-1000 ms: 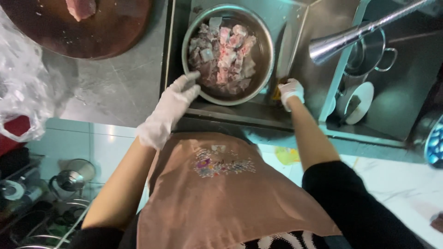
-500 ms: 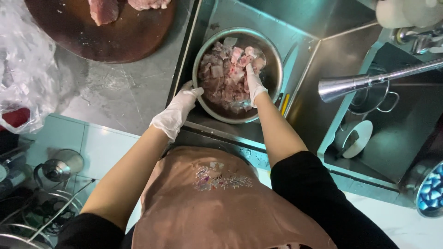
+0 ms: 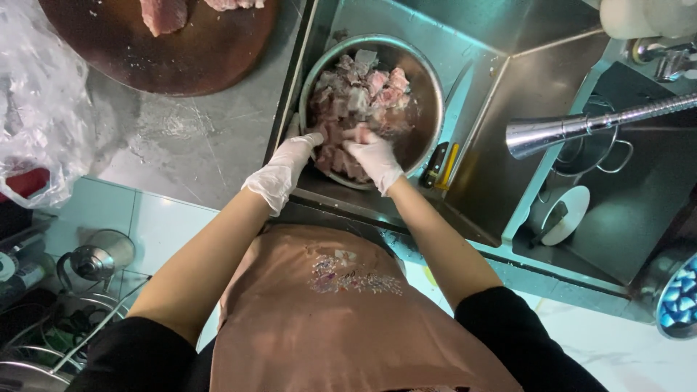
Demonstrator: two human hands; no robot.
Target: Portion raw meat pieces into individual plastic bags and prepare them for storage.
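A round steel bowl (image 3: pixel 430 83) stands in the left sink basin, filled with several raw pinkish meat pieces (image 3: pixel 359 91). Both of my hands wear thin white gloves. My left hand (image 3: pixel 284 173) grips the bowl's near left rim, fingertips over the edge. Beside it, my right hand (image 3: pixel 375 157) is inside the bowl at its near side, with the fingers curled into the meat. My forearms are bare above a pinkish apron.
A round dark wooden board (image 3: pixel 145 54) with meat slabs lies on the steel counter (image 3: pixel 181 145) at top left, beside a clear plastic bag (image 3: pixel 36 109). A yellow-and-black-handled knife (image 3: pixel 443 163) rests right of the bowl. A steel faucet sprayer (image 3: pixel 552 134) hangs over the right basin.
My right hand came from the sink's right side into the bowl, then drew back to the near part of the meat. My left hand stayed at the bowl's rim.
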